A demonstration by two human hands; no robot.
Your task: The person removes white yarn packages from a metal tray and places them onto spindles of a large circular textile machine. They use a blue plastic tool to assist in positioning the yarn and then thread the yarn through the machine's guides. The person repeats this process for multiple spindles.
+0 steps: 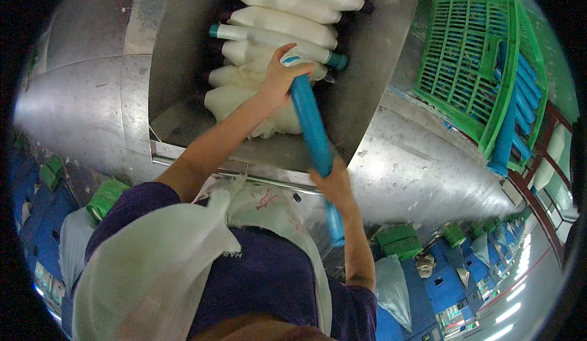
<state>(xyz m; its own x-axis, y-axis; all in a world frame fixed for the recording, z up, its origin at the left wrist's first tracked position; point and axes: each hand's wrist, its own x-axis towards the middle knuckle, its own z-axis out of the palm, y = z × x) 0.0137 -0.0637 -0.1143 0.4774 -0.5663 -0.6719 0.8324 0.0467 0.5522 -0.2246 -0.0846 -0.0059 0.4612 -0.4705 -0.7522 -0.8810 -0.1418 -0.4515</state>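
A long blue bobbin tube [313, 124] slants across the front of a metal bin, its far end higher in the picture. My left hand [282, 81] is closed around that far end, where a small white and blue round piece [292, 57] shows between thumb and fingers. My right hand [333, 185], smeared by motion, is wrapped round the tube's lower part. Beyond the left hand lie several white yarn bobbins [287, 23] in a row. A thinly wound bobbin with teal ends [269, 39] lies across them, and loose white yarn [269, 112] is heaped nearest me.
The metal bin [382, 54] has sloping walls and a rail [238, 176] along its near edge. On the right, a green plastic crate [465, 66] holds several blue tubes [523, 106]. Blue machine units [449, 286] with green boxes [398, 241] and pale bags stand behind me.
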